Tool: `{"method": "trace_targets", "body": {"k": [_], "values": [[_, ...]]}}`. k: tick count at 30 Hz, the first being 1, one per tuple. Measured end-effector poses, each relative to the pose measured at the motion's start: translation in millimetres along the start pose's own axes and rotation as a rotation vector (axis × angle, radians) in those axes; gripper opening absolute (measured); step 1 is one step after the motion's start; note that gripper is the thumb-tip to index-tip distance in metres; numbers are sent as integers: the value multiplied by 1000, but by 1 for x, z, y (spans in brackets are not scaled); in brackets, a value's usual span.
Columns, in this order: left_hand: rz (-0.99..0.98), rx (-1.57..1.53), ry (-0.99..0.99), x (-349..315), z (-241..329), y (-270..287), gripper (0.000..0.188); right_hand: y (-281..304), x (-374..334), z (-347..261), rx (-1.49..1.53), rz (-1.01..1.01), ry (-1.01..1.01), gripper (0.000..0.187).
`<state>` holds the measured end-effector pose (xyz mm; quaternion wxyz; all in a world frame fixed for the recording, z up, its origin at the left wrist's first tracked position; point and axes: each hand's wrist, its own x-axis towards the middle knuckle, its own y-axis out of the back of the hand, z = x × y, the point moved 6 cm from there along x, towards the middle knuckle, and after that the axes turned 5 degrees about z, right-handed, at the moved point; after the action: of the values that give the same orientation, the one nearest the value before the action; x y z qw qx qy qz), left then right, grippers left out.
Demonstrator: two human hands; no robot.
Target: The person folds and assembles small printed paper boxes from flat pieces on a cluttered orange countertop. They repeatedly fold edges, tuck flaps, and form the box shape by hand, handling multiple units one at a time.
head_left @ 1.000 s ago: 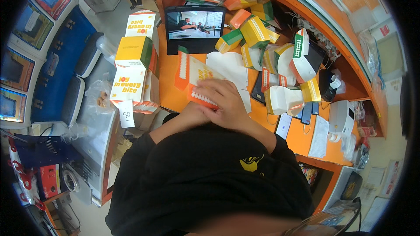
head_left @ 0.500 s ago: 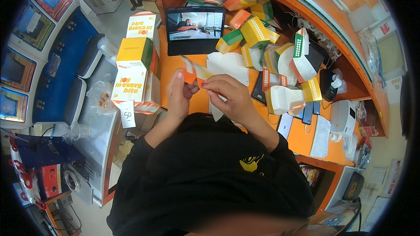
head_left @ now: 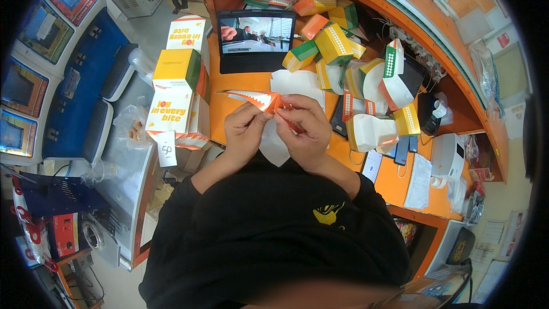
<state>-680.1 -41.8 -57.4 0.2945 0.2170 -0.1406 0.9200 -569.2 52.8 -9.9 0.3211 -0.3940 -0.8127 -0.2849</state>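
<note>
Between my hands, over the near part of the orange desk (head_left: 224, 82), is a partly folded paper food carton (head_left: 264, 100), orange with a white pattern along its edge. My left hand (head_left: 245, 131) pinches its near edge with thumb and fingertips. On the other side my right hand (head_left: 304, 133) grips a folded orange corner, its fingers bent around it. A white paper sheet (head_left: 297, 82) lies flat on the desk beyond my right hand. Another white paper part (head_left: 274, 145) shows below my hands; whether it belongs to the held carton I cannot tell.
Stacked flat cartons (head_left: 170, 109) stand left of the desk. A propped-up tablet (head_left: 255, 37) plays video at the back. Folded green, yellow and orange cartons (head_left: 334, 44) pile up at the back right. Nearer are a phone (head_left: 372, 163), a cloth (head_left: 418, 180) and a white device (head_left: 448, 157).
The carton has turned from upright and tilted to nearly level, pointing left. My left hand has closed onto its near edge, and both hands have come closer together.
</note>
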Motion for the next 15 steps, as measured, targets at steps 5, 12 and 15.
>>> {"method": "trace_targets", "body": {"k": [5, 12, 15], "values": [[38, -228, 198, -8, -24, 1, 15, -4, -1, 3, 1, -67, 8, 16], [-99, -521, 528, -16, -42, -13, 26, -2, -1, 32, 230, -62, -396, 21], [-287, -542, 515, -17, -32, -21, 26, 2, -4, 47, 167, -93, -500, 20]]}}
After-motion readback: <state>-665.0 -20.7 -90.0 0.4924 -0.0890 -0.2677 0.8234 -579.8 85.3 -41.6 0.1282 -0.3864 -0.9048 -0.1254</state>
